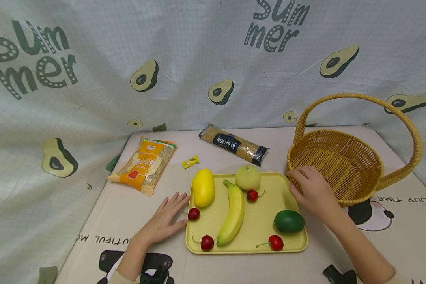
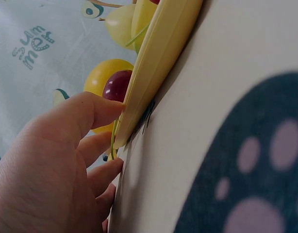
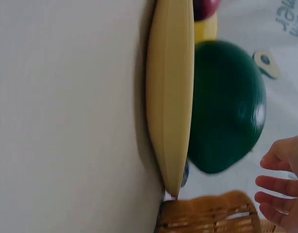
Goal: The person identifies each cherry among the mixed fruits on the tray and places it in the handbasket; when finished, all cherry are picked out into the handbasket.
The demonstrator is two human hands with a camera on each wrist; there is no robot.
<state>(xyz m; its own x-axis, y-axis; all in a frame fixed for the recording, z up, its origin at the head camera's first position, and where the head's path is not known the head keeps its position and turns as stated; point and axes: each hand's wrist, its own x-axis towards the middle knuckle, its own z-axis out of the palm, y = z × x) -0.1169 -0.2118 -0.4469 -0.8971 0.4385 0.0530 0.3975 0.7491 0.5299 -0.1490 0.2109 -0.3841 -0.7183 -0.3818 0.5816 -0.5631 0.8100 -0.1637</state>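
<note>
A yellow tray (image 1: pixel 259 213) holds a banana (image 1: pixel 232 213), a yellow lemon-like fruit (image 1: pixel 203 188), a pale green round fruit (image 1: pixel 248 177), a dark green oval fruit (image 1: pixel 289 221) and several red cherries (image 1: pixel 207 243). My left hand (image 1: pixel 167 219) lies at the tray's left edge with its fingers spread. In the left wrist view its thumb (image 2: pixel 107 109) meets the tray rim beside a dark cherry (image 2: pixel 117 86). Between the tray's upper right corner and a wicker basket (image 1: pixel 379 163) is my right hand (image 1: pixel 314 193). Its loosely bent fingers (image 3: pixel 280 186) hold nothing visible in the right wrist view.
Behind the tray lie an orange bag of grain (image 1: pixel 145 165), a small yellow packet (image 1: pixel 191 161) and a long pack of pasta (image 1: pixel 233 144). The basket's tall handle (image 1: pixel 358 96) arches at the right. A printed curtain (image 1: pixel 184 47) hangs along the table's back edge.
</note>
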